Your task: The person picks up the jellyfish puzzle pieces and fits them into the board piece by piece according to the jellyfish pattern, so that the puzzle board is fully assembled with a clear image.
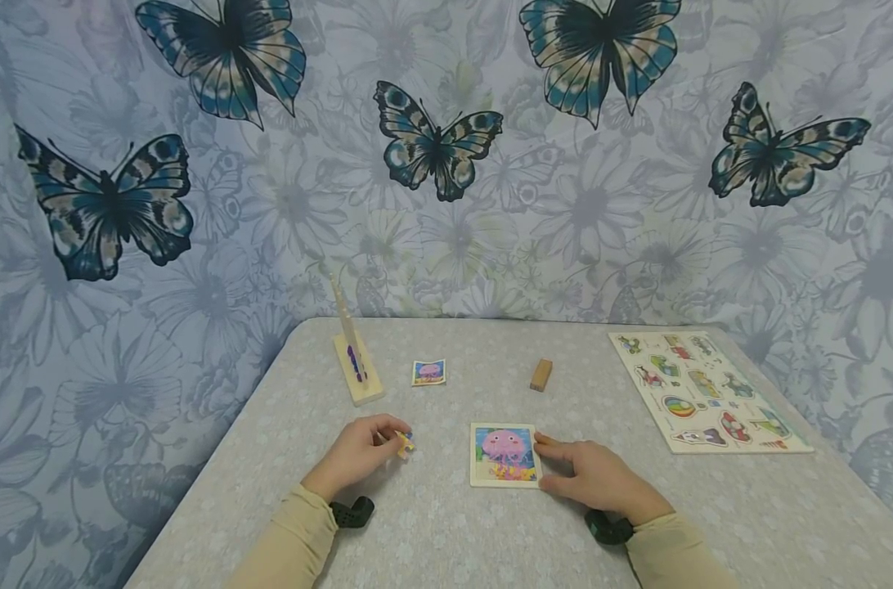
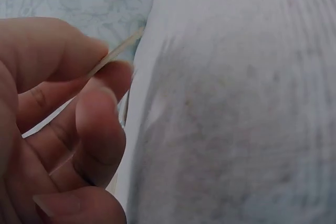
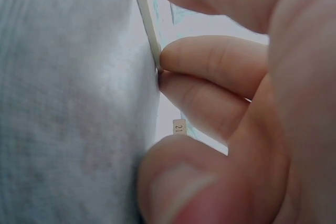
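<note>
Between the thumb and fingers of my left hand (image 1: 364, 448) is a small yellow-and-blue puzzle piece (image 1: 406, 444). The left wrist view shows the thin pale edge of this piece (image 2: 123, 47) sticking out past the fingertips. To its right a square jellyfish puzzle (image 1: 505, 451) lies flat on the table, with bare wood showing at its lower left. My right hand (image 1: 597, 478) rests at the puzzle's right side. In the right wrist view, extended fingers (image 3: 210, 59) touch the board's edge (image 3: 149, 27), and the thumb is apart from it, close to the camera.
A small jellyfish picture card (image 1: 428, 373) and a wooden block (image 1: 540, 375) lie farther back on the table (image 1: 483, 352). At the back left stands an upright wooden piece on a base (image 1: 368, 389), with purple parts. A large picture board (image 1: 711, 393) lies at right.
</note>
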`<state>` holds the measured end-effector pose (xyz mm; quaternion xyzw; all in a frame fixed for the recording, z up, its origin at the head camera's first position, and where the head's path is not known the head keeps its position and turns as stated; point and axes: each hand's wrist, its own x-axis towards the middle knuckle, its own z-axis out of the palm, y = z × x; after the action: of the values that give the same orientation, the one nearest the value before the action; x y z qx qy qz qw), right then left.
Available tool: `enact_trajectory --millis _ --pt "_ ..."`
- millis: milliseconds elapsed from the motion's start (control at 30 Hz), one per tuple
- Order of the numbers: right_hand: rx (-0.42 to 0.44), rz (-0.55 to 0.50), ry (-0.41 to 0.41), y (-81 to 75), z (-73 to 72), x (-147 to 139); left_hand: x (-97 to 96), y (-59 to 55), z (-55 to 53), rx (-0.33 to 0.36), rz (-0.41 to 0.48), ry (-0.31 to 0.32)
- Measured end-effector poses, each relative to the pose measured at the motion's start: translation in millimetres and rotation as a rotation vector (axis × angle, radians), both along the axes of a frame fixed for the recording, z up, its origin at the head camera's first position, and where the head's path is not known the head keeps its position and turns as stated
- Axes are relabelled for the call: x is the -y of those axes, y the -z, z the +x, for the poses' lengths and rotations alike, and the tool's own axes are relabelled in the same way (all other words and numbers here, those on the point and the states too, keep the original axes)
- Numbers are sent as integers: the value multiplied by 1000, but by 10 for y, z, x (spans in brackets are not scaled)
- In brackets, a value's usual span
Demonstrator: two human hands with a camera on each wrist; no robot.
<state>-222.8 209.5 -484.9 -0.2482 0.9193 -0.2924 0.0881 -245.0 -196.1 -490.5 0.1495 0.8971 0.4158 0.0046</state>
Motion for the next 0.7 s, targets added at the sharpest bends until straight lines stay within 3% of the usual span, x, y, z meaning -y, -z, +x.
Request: enact_trajectory --millis 200,367,533,700 --pt "-2 12 -5 -12 -11 2 -27 -10 -9 35 84 32" --pt "-14 33 -14 -21 -28 -4 -194 -149 0 85 183 37" --pt "-19 37 -19 -19 -20 -9 -511 -296 30 96 158 91" --pt "-15 31 -20 -28 -2 -6 -840 -288 56 124 107 155"
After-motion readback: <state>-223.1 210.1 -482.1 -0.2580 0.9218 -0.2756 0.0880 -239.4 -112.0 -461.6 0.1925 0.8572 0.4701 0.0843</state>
